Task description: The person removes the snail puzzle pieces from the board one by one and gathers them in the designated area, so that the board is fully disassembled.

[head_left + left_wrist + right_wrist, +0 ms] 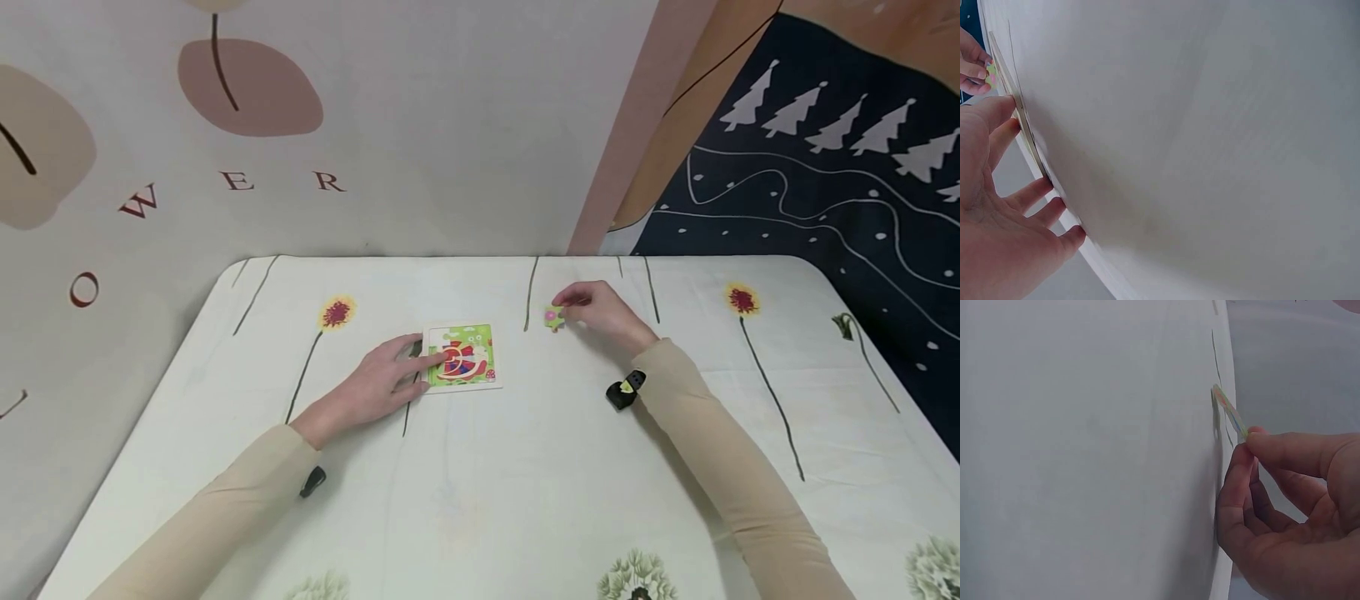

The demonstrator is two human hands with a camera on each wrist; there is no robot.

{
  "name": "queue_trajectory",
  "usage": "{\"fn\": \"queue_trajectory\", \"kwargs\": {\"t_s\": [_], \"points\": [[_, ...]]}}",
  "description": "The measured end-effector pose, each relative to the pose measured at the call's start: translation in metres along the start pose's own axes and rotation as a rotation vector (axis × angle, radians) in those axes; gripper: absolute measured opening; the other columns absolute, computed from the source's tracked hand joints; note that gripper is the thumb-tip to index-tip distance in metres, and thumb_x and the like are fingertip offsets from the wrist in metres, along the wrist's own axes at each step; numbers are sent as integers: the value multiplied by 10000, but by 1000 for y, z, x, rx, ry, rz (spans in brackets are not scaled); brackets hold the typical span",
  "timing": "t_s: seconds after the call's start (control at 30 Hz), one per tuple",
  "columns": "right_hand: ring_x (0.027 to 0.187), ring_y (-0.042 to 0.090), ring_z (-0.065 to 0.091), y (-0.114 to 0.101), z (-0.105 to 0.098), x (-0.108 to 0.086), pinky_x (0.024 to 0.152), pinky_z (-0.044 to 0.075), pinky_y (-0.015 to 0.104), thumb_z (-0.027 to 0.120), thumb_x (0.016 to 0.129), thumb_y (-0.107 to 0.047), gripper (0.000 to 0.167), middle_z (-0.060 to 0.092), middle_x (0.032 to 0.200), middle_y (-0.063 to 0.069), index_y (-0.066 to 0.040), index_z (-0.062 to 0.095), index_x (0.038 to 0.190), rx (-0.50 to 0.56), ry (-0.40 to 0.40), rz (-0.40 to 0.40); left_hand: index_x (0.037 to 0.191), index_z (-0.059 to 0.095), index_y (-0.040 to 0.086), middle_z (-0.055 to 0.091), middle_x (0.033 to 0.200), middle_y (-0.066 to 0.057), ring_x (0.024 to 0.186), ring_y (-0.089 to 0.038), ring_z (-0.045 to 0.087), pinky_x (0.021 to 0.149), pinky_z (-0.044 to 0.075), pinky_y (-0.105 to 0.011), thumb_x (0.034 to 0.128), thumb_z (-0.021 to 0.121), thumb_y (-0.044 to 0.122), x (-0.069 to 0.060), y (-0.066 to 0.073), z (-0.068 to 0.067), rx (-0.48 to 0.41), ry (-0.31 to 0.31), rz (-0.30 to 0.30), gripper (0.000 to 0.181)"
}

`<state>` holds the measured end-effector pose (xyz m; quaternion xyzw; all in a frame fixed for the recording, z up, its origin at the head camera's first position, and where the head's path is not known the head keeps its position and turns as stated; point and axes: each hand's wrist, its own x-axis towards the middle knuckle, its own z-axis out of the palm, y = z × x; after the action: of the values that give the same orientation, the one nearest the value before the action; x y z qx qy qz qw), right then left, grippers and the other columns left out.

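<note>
A small square jigsaw puzzle [472, 340] with a red, blue and green picture and a pale border lies flat on the table. My left hand [386, 375] rests at its left edge with fingers spread, one finger reaching over the picture. In the left wrist view, fingertips of the left hand [1004, 194] touch the board's thin edge and the cloth. To the right, my right hand [600, 312] pinches a green puzzle piece [553, 317] with a pink flower between thumb and fingers. The right wrist view shows the piece [1230, 411] nearly edge-on, tilted, its far end close to the cloth.
A white tablecloth [480, 483] printed with flowers and long stems covers the table. Behind it rises a printed wall covering [450, 150], with a dark part [795, 200] bearing trees on the right. Black wrist devices [625, 390] sit by both sleeves.
</note>
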<state>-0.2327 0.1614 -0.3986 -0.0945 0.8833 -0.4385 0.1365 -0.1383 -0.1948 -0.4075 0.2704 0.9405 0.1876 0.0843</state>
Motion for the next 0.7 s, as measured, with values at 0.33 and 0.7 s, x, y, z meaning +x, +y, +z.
{"fn": "queue_trajectory", "kwargs": {"t_s": [0.33,0.7], "points": [[1026,244,569,2,-1,1,865,416,278,580,950,-53,270,656,1167,205,20,670,1193,-12,-6,-3,1439,551,185,378,1541,-255,1419,-434,355,1129,312,-600,964,640,228,0,-1,0,9,12,7,485],[1081,302,587,4,-1,1,874,414,267,577,960,-48,274,652,1204,235,41,657,1207,-2,3,-7,1444,544,187,373,1546,-255,1423,-428,346,1132,312,-596,955,650,218,0,0,0,-2,3,4,502]]}}
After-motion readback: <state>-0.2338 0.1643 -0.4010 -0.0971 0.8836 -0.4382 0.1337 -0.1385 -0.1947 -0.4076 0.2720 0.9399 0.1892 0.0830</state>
